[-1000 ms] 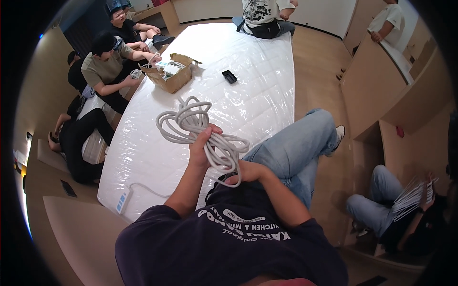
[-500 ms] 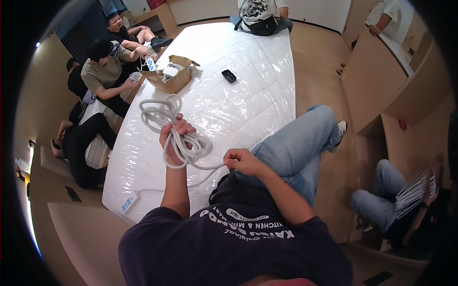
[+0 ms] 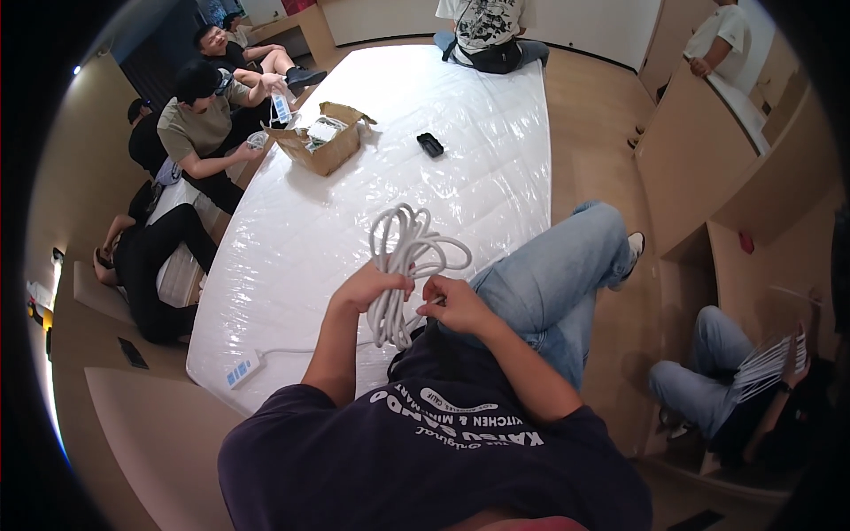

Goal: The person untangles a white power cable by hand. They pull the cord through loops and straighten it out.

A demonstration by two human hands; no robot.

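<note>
A loose coil of light grey power cord (image 3: 398, 232) is gripped in my left hand (image 3: 376, 285), its loops standing above and hanging below the fingers. Close beside it, my right hand (image 3: 457, 306) pinches a stretch of the same cord between thumb and fingertips. The cord runs down behind my left forearm and out to a white power strip with blue faces (image 3: 241, 370), which lies at the mattress's near left edge. Part of the cord is hidden by my forearm and shirt.
Plastic wrap covers the white mattress (image 3: 478, 186). On it are an open cardboard box (image 3: 332, 157) with white items and a small black tray-like object (image 3: 430, 144). Several people sit at the left; one (image 3: 195, 133) holds another power strip. Another person at lower right holds thin white strips (image 3: 766, 367).
My left hand has swung the coil right and toward me, up against my right hand. The right hand has stayed nearly in place, and the cord span between the hands has shortened.
</note>
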